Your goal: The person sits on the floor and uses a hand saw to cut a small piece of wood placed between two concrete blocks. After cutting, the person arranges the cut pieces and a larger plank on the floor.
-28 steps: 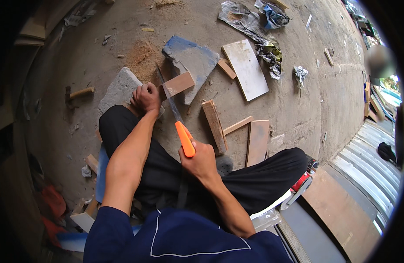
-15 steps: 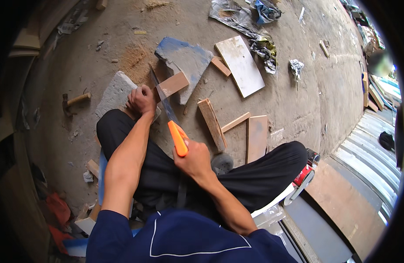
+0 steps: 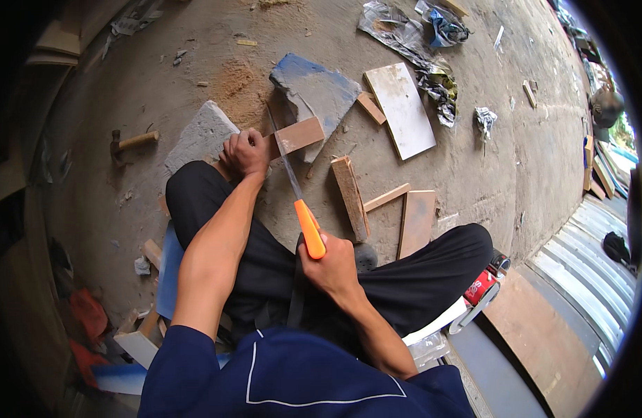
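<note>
My right hand (image 3: 331,266) is wrapped round the orange handle of a handsaw (image 3: 309,226). The saw's thin blade runs up and away, lying across a brown wooden board (image 3: 300,135). My left hand (image 3: 246,152) grips that board just left of the blade, fingers closed over it. The board's right end rests over a blue-and-grey concrete block (image 3: 324,90). Beside my left hand lies a pale, rough concrete block (image 3: 204,136). How deep the blade sits in the wood cannot be made out.
Sawdust (image 3: 239,87) covers the floor beyond the blocks. A hammer (image 3: 131,143) lies at left. A white board (image 3: 400,111), a wood offcut (image 3: 350,197) and a brown panel (image 3: 417,223) lie right of the work. Crumpled foil-like wrapping (image 3: 398,31) is farther off; a red can (image 3: 481,287) stands by my knee.
My right hand has drawn the saw back toward me, so more blade shows on my side of the board. My left hand keeps its grip. The whole view has shifted slightly.
</note>
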Demonstrator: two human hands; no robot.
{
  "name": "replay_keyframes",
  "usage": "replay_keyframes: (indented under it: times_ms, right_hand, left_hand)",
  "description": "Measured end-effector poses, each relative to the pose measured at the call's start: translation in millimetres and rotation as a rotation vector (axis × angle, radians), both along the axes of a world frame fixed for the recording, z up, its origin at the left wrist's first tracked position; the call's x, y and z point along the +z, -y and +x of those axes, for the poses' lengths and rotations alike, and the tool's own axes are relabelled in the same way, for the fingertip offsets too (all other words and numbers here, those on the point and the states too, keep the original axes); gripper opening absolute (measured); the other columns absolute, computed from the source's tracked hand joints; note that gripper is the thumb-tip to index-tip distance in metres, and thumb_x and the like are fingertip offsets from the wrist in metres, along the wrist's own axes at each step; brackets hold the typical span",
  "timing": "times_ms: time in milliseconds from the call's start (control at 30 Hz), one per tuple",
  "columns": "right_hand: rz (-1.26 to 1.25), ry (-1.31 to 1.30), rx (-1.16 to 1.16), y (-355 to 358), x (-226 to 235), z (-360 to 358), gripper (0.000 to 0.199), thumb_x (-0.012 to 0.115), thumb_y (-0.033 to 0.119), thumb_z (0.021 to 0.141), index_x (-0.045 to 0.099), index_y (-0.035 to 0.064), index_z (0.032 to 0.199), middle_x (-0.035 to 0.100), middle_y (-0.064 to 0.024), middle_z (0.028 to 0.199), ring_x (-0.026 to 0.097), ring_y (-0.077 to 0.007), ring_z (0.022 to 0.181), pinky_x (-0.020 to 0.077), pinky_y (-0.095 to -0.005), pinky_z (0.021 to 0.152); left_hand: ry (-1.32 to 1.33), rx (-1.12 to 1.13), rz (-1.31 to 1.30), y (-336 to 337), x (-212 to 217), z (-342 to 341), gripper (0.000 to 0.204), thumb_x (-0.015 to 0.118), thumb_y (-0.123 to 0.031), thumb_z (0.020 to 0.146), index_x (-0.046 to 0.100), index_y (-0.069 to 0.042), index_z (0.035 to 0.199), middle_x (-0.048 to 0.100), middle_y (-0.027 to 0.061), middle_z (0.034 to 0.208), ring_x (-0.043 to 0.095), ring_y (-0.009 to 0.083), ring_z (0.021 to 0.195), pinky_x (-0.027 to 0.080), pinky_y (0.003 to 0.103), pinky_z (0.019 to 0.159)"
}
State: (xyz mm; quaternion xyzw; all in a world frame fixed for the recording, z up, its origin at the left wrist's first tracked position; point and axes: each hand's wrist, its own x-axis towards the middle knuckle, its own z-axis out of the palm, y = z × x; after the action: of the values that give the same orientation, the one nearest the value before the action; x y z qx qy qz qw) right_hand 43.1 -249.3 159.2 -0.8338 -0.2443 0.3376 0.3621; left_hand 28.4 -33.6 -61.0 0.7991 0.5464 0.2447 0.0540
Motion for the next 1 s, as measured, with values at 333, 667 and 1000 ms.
replay_keyframes:
  times_ms: [333, 667, 1000]
  right_hand:
    - [-0.023, -0.05, -0.069, 55.3, 60.2, -24.0, 0.01, 0.065, 0.005, 0.075, 0.06, -0.0017, 0.079, 0.055, -0.0186, 0.061, 0.059, -0.0352, 0.056, 0.0462, -0.0371, 0.054]
    - [-0.045, 0.014, -0.004, 33.6, 46.3, -21.5, 0.01, 0.066, 0.007, 0.075, 0.061, 0.0004, 0.08, 0.057, -0.019, 0.064, 0.06, -0.0383, 0.062, 0.0479, -0.0385, 0.057]
    - [0.094, 0.081, 0.011, 13.7, -30.1, -1.4, 0.02, 0.063, 0.014, 0.075, 0.056, -0.0027, 0.067, 0.056, -0.0219, 0.062, 0.056, -0.0401, 0.057, 0.0443, -0.0432, 0.054]
  left_hand:
    - [0.015, -0.019, 0.019, -4.3, -10.2, -3.4, 0.022, 0.058, -0.026, 0.08, 0.059, -0.012, 0.063, 0.057, 0.0051, 0.071, 0.055, 0.0298, 0.078, 0.036, 0.046, 0.067]
    - [-0.015, 0.013, 0.015, -2.8, -7.0, -4.1, 0.021, 0.059, -0.026, 0.08, 0.06, -0.012, 0.064, 0.058, 0.0056, 0.072, 0.056, 0.0295, 0.078, 0.037, 0.046, 0.068]
    - [0.04, 0.076, 0.007, -7.9, -7.3, 1.1, 0.023, 0.058, -0.027, 0.082, 0.059, -0.011, 0.065, 0.06, 0.0059, 0.075, 0.056, 0.0298, 0.081, 0.035, 0.046, 0.071]
